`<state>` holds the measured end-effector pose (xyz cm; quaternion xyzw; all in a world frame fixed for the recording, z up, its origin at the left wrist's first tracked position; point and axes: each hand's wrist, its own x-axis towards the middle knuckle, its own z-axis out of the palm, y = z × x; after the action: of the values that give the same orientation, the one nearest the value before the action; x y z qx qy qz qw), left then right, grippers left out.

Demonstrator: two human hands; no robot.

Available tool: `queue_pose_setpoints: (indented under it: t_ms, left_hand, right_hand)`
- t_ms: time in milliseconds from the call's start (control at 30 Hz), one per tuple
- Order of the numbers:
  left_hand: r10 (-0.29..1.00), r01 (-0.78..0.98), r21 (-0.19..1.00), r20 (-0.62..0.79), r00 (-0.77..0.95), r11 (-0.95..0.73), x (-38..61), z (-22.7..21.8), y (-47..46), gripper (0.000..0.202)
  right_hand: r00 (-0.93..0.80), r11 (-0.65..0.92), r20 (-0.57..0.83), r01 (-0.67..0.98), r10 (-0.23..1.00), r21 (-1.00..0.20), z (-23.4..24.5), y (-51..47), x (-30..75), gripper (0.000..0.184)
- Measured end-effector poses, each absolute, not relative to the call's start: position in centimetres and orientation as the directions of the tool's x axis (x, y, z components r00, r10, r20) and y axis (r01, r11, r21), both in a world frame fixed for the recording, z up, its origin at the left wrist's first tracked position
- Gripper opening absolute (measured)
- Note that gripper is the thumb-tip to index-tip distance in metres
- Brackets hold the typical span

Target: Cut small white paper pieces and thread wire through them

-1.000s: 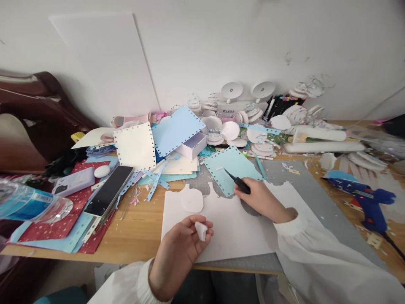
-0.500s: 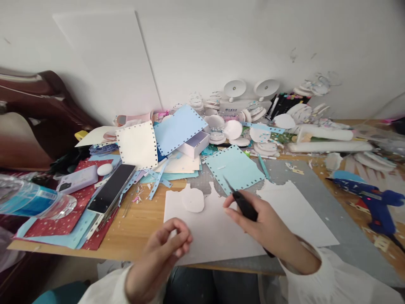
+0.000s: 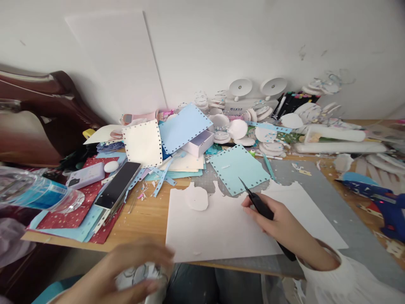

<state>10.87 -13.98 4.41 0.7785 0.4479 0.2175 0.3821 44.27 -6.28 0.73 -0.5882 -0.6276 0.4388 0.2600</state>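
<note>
- Right hand [image 3: 275,221] wraps the black craft knife [image 3: 262,206] above the white board [image 3: 218,228]; tip overlaps the teal sheet [image 3: 237,162] beyond its far edge, contact unclear. A dip could nick the sheet.
- Left hand [image 3: 123,268] blurred, thumb and fingers parted, nothing visibly held, off the board's near-left corner. Reaching across the blade risks a cut.
- White disc [image 3: 198,198] at the board's far left; a bump could shift it.

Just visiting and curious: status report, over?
Right grip: holding black tool. Left grip: blurred, open. White sheet: flat, far edge ragged. White disc lying on it.
</note>
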Motion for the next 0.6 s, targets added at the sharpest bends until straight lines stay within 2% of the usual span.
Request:
queue_pose_setpoints:
  t_ms: [67,167,267,333,467,600]
  left_hand:
    - [0.897,0.578,0.742,0.072,0.435,-0.340,13.1,4.5,-10.5,0.040]
    - [0.912,0.671,0.633,0.149,0.383,-0.386,16.8,2.1,-5.8,0.065]
    - [0.914,0.726,0.571,0.128,0.384,-0.385,18.9,-0.2,-3.6,0.061]
    - [0.904,0.673,0.625,0.138,0.405,-0.396,19.4,-0.4,-3.7,0.061]
    - [0.886,0.442,0.812,0.184,0.426,-0.382,19.4,1.3,-6.0,0.072]
    - [0.877,0.328,0.872,0.202,0.436,-0.363,19.8,2.7,-8.1,0.080]
  right_hand:
    - [-0.180,-0.073,-0.191,0.515,0.965,-0.854,1.0,-6.5,44.2,0.022]
    - [-0.180,-0.076,-0.194,0.515,0.964,-0.854,1.4,-6.9,44.1,0.022]
    - [-0.172,-0.099,-0.210,0.496,0.962,-0.863,1.9,-7.3,43.9,0.023]
    - [-0.159,-0.146,-0.244,0.462,0.957,-0.875,2.3,-7.4,43.5,0.024]
    - [-0.166,-0.276,-0.344,0.331,0.924,-0.902,3.0,-7.4,42.1,0.031]
    - [-0.272,-0.345,-0.391,0.201,0.879,-0.917,3.6,-7.8,40.6,0.037]
